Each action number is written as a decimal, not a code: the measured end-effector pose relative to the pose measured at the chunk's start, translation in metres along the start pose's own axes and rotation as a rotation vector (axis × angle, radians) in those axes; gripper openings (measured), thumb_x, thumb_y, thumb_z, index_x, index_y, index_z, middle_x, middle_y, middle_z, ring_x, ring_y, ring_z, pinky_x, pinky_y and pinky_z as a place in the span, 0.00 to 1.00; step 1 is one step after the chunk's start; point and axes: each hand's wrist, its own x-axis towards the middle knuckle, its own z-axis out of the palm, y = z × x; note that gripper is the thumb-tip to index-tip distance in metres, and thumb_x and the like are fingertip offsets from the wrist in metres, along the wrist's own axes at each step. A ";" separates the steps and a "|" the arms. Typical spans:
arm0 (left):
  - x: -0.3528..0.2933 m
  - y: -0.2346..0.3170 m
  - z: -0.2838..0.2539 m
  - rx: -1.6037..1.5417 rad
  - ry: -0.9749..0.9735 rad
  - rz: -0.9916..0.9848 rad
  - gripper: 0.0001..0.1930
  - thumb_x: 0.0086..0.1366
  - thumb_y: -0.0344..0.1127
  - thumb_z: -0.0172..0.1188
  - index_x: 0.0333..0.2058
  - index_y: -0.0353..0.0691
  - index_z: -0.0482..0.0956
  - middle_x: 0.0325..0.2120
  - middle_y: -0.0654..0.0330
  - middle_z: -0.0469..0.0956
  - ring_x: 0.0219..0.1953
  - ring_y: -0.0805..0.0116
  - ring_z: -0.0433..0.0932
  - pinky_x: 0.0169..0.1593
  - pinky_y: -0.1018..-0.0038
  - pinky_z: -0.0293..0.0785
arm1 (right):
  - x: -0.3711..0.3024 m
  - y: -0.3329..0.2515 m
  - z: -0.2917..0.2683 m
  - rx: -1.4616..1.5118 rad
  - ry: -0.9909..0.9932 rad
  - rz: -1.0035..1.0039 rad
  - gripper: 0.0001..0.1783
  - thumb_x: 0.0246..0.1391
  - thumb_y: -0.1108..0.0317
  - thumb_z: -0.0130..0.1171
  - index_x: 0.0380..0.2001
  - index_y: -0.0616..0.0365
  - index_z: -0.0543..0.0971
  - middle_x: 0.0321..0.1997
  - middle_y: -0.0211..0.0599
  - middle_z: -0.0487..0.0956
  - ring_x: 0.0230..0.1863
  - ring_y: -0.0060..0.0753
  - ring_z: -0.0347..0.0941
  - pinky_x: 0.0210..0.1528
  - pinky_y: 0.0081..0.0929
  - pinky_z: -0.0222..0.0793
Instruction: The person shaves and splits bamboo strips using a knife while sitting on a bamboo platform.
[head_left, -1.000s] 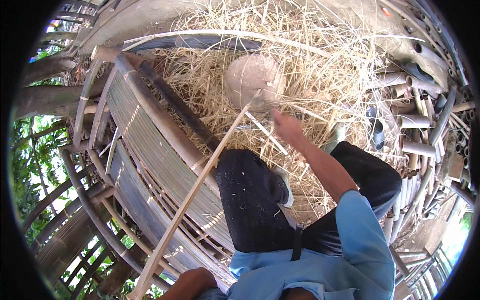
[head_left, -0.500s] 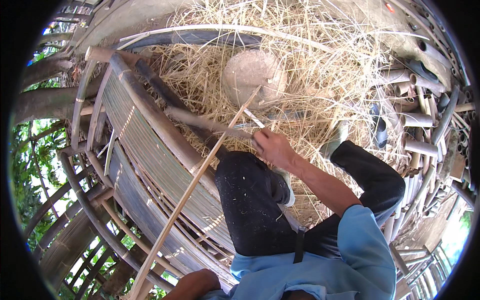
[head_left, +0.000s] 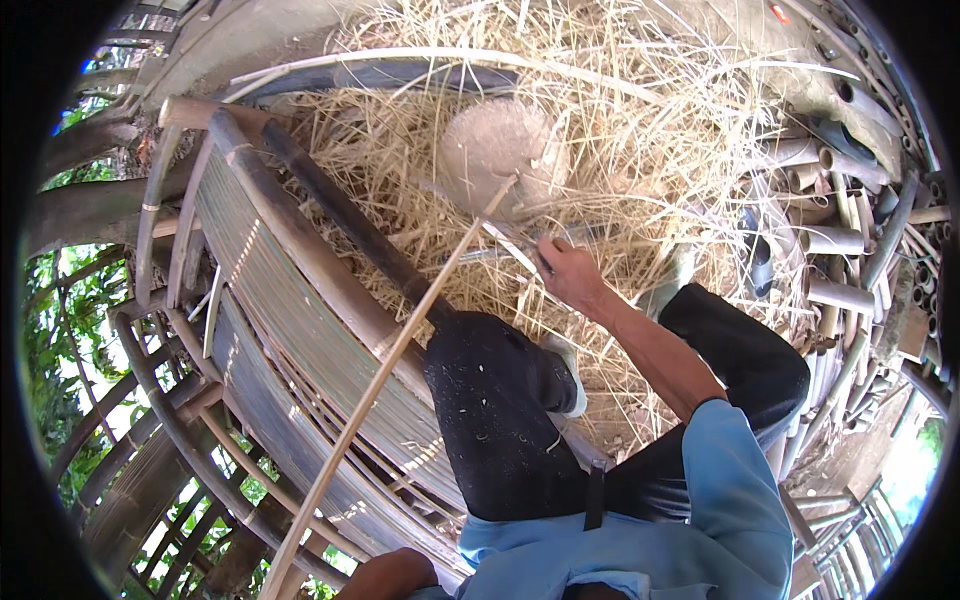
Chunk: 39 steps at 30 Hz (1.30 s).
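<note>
My right hand [head_left: 573,277] is closed around the dark handle of a long-bladed knife [head_left: 522,240]. Its thin blade points up and left, blurred toward the tip, near the upper end of a bamboo strip [head_left: 380,375]. The long, pale strip runs slantwise from the bottom left across my bent knee's left side. Its top end lies over a round chopping block [head_left: 500,145]. Of my left arm only a bare part [head_left: 392,574] shows at the lower edge; the left hand is out of sight.
A slatted bamboo bench [head_left: 285,265] with a thick pole rail stands on the left. Pale shavings [head_left: 640,130] cover the ground around the block. Cut bamboo tubes [head_left: 835,240] are stacked at the right, with a dark sandal [head_left: 757,255] beside them.
My right hand has moved slightly right, and the knife blade has swung from across the strip to pointing up toward the block. The strip has barely shifted.
</note>
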 end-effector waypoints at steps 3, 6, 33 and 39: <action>0.003 0.002 -0.002 -0.025 0.058 -0.001 0.23 0.79 0.52 0.42 0.22 0.52 0.57 0.16 0.73 0.48 0.16 0.79 0.45 0.21 0.75 0.42 | -0.010 0.023 0.018 -0.034 -0.071 0.103 0.12 0.62 0.66 0.51 0.49 0.51 0.69 0.32 0.52 0.78 0.24 0.56 0.76 0.25 0.46 0.73; 0.013 -0.014 -0.010 -0.225 -0.050 -0.007 0.20 0.76 0.46 0.51 0.23 0.45 0.68 0.15 0.75 0.56 0.16 0.82 0.50 0.21 0.77 0.45 | -0.015 0.069 0.018 -0.091 0.046 0.355 0.14 0.60 0.68 0.52 0.49 0.52 0.68 0.28 0.51 0.78 0.25 0.62 0.76 0.29 0.53 0.73; -0.002 -0.020 0.000 -0.073 -0.109 -0.054 0.06 0.71 0.34 0.54 0.41 0.44 0.65 0.31 0.66 0.65 0.32 0.75 0.62 0.38 0.71 0.57 | -0.017 -0.025 -0.036 -0.098 -0.123 -0.080 0.12 0.59 0.67 0.56 0.46 0.53 0.72 0.32 0.50 0.76 0.24 0.54 0.77 0.23 0.45 0.75; -0.007 -0.033 0.005 -0.110 -0.119 -0.089 0.09 0.70 0.31 0.54 0.45 0.44 0.65 0.35 0.64 0.67 0.36 0.73 0.64 0.42 0.69 0.60 | -0.023 0.064 -0.043 -0.264 -0.363 0.435 0.15 0.66 0.65 0.48 0.54 0.50 0.67 0.30 0.50 0.76 0.31 0.56 0.77 0.31 0.46 0.74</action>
